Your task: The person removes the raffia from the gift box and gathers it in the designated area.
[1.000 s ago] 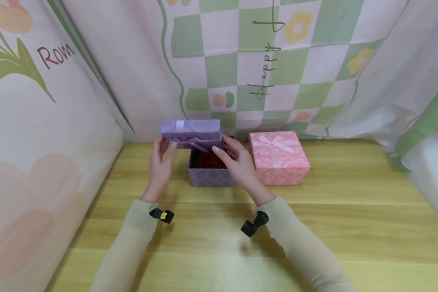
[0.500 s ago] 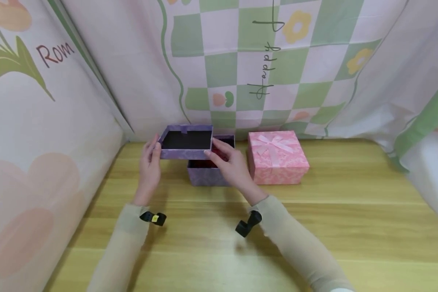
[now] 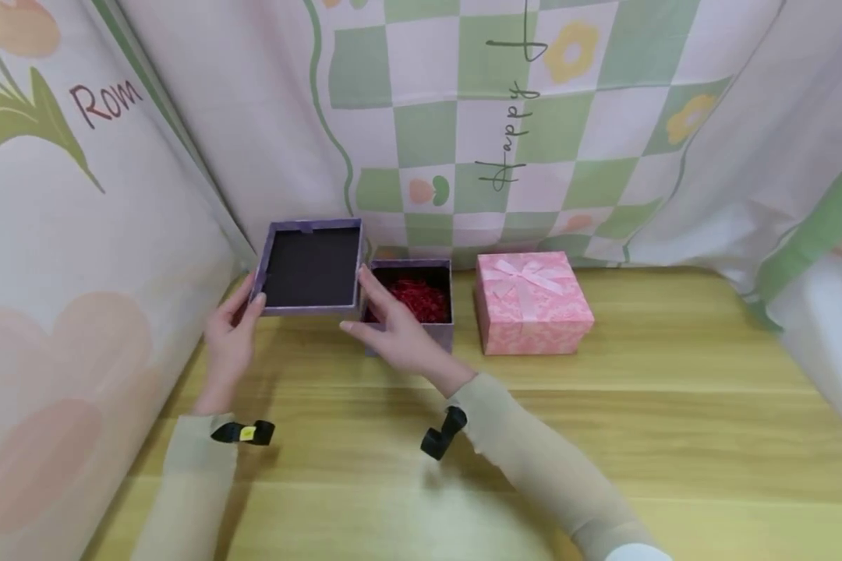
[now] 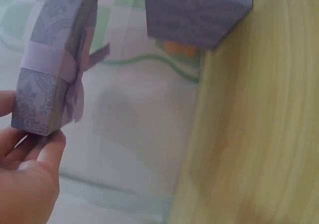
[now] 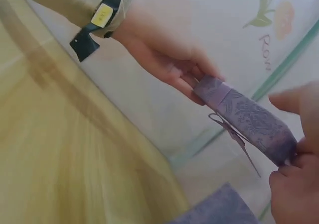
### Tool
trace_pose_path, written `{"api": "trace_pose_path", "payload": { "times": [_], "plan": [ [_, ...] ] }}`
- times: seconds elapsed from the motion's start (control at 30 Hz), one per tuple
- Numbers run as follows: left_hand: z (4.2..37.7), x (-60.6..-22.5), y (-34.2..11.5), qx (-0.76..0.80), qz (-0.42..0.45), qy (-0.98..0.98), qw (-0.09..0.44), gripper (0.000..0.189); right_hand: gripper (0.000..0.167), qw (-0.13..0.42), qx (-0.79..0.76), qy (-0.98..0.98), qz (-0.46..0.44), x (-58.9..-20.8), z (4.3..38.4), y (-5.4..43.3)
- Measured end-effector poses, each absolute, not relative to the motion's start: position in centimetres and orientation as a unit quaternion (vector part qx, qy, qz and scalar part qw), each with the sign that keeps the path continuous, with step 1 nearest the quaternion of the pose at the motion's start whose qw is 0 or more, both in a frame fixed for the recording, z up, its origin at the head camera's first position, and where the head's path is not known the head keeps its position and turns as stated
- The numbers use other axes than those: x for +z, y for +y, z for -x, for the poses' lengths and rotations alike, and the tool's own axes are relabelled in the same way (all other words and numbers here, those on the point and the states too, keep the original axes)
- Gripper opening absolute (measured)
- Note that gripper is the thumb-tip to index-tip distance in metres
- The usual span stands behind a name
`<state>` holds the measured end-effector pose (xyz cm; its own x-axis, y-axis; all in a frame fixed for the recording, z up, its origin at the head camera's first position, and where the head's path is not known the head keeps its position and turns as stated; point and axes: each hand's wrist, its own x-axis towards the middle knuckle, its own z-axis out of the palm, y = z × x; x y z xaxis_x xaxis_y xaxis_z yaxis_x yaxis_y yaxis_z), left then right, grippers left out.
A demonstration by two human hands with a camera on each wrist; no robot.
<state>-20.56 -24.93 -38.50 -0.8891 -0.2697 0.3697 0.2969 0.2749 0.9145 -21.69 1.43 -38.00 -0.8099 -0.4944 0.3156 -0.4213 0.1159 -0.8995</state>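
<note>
The purple box lid (image 3: 312,269) is held up above the table, its black inside facing the head camera and its ribbon bow (image 4: 76,84) underneath. My left hand (image 3: 230,335) pinches the lid's left edge, thumb on the near side and fingers beneath. My right hand (image 3: 400,327) is at the opposite edge, fingers touching the lid while the thumb stands apart from it, as the right wrist view also shows. Behind the right hand the purple box (image 3: 445,336) sits uncovered on the table, with red shredded filler (image 3: 421,300) inside.
A pink gift box (image 3: 533,304) with a bow stands covered to the right of the purple box. Both boxes are near the back of the wooden table (image 3: 365,483), close to the checkered curtain (image 3: 428,136). Another printed curtain (image 3: 77,257) runs along the left.
The lid has come off the purple box, turned so its black inside shows, and moved left with both hands. The red filler is now exposed. The right thumb has left the lid.
</note>
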Motion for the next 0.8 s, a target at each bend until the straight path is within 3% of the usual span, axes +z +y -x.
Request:
{"api": "trace_pose_path", "payload": {
  "times": [0.23, 0.43, 0.8],
  "plan": [
    [19.6, -39.6, -28.5, -0.625, -0.004, -0.765, 0.157, 0.047, 0.104, 0.11, -0.516, 0.785, 0.323, -39.6, 19.9, -0.7],
    [19.5, -41.7, -30.2, -0.575, -0.022, -0.81, 0.113, 0.047, 0.117, 0.131, -0.499, 0.802, 0.301, -42.0, 19.5, -2.7],
    [21.0, -43.9, -30.6, -0.514, -0.031, -0.856, 0.043, 0.048, 0.113, 0.169, -0.489, 0.824, 0.233, -44.6, 21.0, -4.5]
  ]
}}
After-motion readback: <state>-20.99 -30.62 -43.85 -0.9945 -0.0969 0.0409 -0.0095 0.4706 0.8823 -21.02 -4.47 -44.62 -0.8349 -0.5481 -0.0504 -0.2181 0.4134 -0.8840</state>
